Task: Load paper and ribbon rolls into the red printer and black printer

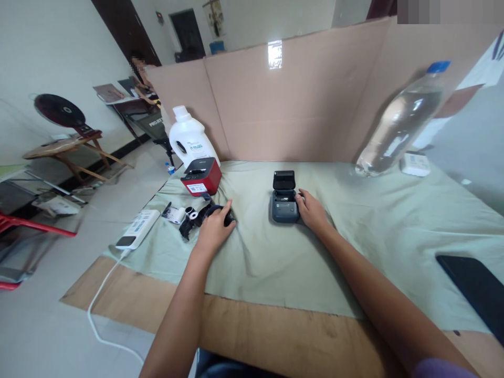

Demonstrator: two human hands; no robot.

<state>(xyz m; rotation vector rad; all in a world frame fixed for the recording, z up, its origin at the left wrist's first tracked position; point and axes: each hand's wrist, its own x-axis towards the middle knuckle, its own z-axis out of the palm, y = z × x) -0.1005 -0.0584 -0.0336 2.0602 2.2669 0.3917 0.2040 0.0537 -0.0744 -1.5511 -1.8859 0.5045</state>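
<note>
A small dark grey label printer (285,209) stands on the green cloth with its lid (284,180) raised. My right hand (311,209) grips its right side, with the thumb near the top edge and some fingers hidden behind. To the left, my left hand (216,226) rests over a dark, loosely coiled item (192,223), index finger and thumb spread apart. Part of that item is hidden under the hand. Beside it lie a small white roll (192,213) and a white paper roll with a printed end (175,213).
Behind my left hand are a red and black box-shaped device (202,176) and a white jug (191,137). A white power strip (138,229) lies left. At right are a large water bottle (401,126), a white box (415,164) and a black phone (472,289). A cardboard screen (283,105) closes the back.
</note>
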